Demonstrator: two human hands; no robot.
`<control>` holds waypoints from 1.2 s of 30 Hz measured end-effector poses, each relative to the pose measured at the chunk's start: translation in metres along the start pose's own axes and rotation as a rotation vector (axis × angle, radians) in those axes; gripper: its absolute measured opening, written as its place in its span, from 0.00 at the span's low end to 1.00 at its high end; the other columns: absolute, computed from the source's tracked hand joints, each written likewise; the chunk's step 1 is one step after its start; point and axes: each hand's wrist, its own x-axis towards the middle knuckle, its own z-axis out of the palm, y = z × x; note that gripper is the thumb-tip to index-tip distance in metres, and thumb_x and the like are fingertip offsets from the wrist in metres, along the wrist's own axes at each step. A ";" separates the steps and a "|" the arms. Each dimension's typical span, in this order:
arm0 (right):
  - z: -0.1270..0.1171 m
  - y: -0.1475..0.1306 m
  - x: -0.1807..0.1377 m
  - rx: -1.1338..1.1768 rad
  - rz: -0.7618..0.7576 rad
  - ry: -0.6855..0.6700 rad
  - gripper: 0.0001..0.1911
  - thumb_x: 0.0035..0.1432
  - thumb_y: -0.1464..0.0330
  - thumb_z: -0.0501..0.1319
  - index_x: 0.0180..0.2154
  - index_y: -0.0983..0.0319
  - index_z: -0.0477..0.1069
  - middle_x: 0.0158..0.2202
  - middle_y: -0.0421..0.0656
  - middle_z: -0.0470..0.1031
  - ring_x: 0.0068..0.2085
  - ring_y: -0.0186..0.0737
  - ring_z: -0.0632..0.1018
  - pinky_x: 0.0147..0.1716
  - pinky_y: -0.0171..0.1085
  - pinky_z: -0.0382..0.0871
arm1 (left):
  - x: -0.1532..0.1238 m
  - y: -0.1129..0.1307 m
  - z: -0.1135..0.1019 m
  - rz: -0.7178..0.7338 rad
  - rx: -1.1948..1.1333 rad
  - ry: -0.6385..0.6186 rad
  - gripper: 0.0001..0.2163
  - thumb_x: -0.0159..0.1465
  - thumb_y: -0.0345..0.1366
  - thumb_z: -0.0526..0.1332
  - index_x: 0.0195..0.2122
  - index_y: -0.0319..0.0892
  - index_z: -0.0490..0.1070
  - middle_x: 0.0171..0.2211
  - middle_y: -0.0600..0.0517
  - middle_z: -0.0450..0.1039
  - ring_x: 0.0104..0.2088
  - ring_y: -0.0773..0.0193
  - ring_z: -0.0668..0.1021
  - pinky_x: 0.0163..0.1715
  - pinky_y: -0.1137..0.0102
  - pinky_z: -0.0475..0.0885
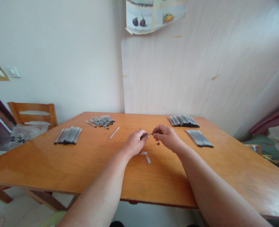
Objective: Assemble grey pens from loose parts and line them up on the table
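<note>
Black tip (153,133) is pinched by the right hand (165,137), slim pen (144,136) by the left hand (135,142), presumably for control; pens (199,138) at three o'clock are aligned, perhaps for counting.

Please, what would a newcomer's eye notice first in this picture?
Probably the bare left hand and bare right hand, close together over the middle of the glossy orange-brown wooden table, pinching a slim pen-like piece. Next, translucent grey pens with black ends: two groups at the right, a neat row and a looser pile at the left. High on the pale wall hangs a white paper sheet with painted fruit.
</note>
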 end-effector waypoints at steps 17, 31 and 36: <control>0.001 0.002 0.000 0.003 -0.012 -0.019 0.05 0.49 0.70 0.58 0.32 0.61 0.67 0.25 0.39 0.71 0.25 0.32 0.72 0.23 0.30 0.65 | -0.002 0.004 0.000 0.027 0.017 -0.043 0.08 0.63 0.38 0.54 0.36 0.43 0.71 0.33 0.51 0.75 0.34 0.65 0.75 0.35 0.72 0.67; 0.000 0.006 0.001 0.149 0.032 -0.072 0.10 0.48 0.70 0.60 0.36 0.61 0.68 0.27 0.40 0.72 0.25 0.32 0.72 0.24 0.31 0.66 | -0.002 0.001 0.001 0.025 -0.026 -0.052 0.08 0.63 0.38 0.55 0.37 0.42 0.72 0.34 0.50 0.75 0.35 0.64 0.75 0.35 0.72 0.67; -0.003 0.004 0.000 0.207 0.053 -0.100 0.09 0.49 0.68 0.61 0.35 0.63 0.69 0.27 0.40 0.72 0.25 0.31 0.71 0.25 0.31 0.66 | -0.002 0.001 0.000 0.031 -0.042 -0.040 0.08 0.63 0.38 0.55 0.37 0.43 0.72 0.34 0.51 0.75 0.35 0.64 0.75 0.34 0.72 0.67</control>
